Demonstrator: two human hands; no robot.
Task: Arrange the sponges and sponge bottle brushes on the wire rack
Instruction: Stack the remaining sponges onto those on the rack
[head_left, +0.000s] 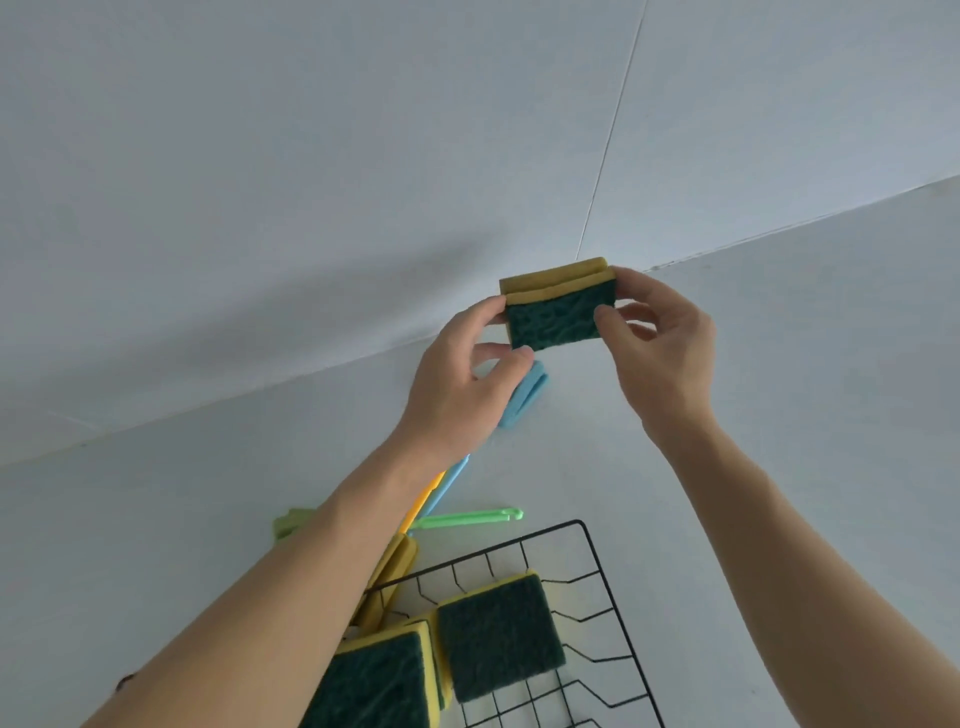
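Both hands hold a yellow sponge with a dark green scouring face (553, 318) up above the white table, far from me. My left hand (462, 384) pinches its left edge and my right hand (660, 343) its right edge. A second yellow sponge (524, 278) stands right behind it. The black wire rack (608, 587) lies near me with two green-faced sponges on it (498, 636) (379, 686). Beside the rack lie sponge bottle brushes: a blue one (524, 395), a green one (467, 518) and a yellow one (395, 577), partly hidden by my left arm.
The white table (779, 415) meets a white wall (311, 156) along a slanting edge just behind the held sponge. A green sponge end (291, 522) pokes out left of my left forearm.
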